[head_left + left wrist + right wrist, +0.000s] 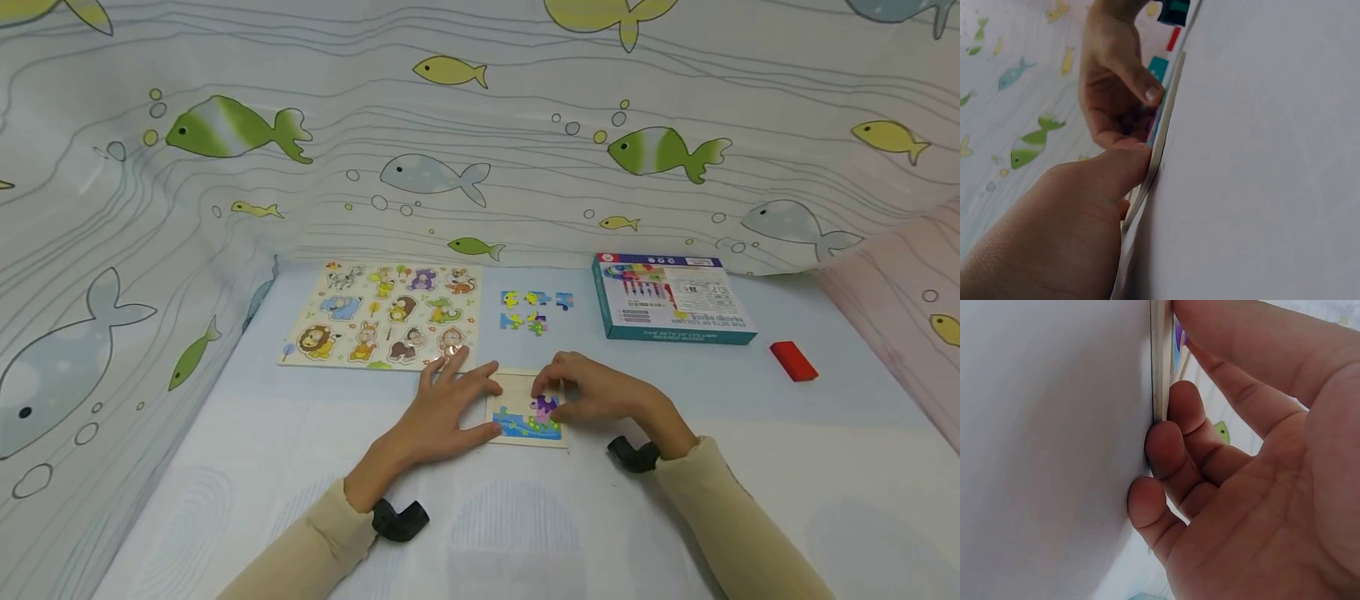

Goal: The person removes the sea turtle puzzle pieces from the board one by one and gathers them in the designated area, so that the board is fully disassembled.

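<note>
A small wooden puzzle tray lies on the table, its lower part filled with blue, green and purple pieces. My left hand is spread at the tray's left side, thumb and fingertips touching its edge; in the left wrist view the thumb rests against that edge. My right hand pinches a purple puzzle piece between thumb and index finger at the tray's right part. The piece is mostly hidden in the right wrist view, where the other fingers curl by the tray's side.
Several loose puzzle pieces lie beyond the tray. An animal puzzle board is at the back left. At the back right stand a flat teal-edged box and a red block. A fish-patterned curtain hangs behind.
</note>
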A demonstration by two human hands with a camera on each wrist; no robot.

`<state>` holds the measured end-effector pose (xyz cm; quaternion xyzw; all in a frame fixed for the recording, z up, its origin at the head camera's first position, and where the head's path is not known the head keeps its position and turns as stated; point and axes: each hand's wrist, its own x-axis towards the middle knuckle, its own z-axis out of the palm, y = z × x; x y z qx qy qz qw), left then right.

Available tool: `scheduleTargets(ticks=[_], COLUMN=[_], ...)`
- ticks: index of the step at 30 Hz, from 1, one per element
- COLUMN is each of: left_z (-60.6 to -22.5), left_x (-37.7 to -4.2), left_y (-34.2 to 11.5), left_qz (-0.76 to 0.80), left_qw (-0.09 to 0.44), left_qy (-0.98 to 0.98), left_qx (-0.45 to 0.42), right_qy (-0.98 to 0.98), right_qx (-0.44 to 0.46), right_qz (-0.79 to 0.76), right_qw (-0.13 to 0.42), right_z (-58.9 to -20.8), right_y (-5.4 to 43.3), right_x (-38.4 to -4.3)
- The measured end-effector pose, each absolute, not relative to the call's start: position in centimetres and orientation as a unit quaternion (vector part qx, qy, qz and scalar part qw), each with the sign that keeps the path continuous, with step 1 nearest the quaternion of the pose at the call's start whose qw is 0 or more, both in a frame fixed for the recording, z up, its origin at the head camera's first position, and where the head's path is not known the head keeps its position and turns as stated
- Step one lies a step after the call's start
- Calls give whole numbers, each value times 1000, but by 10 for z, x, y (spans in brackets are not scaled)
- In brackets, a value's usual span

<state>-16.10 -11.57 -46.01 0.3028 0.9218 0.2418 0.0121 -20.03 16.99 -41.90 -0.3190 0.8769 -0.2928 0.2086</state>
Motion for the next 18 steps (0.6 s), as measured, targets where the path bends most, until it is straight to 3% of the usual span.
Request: scheduleTargets(ticks=[18], left_z=[-459], left_x=[-161], left_y=[-115], left_qz=[245], left_qw=[14], left_qy=[921], left_qx=[302], right_qy=[864], right_qx=[-340], right_qz=[-308], right_qw=[208], right_z=[-414], right_y=[168], right_x=[-198])
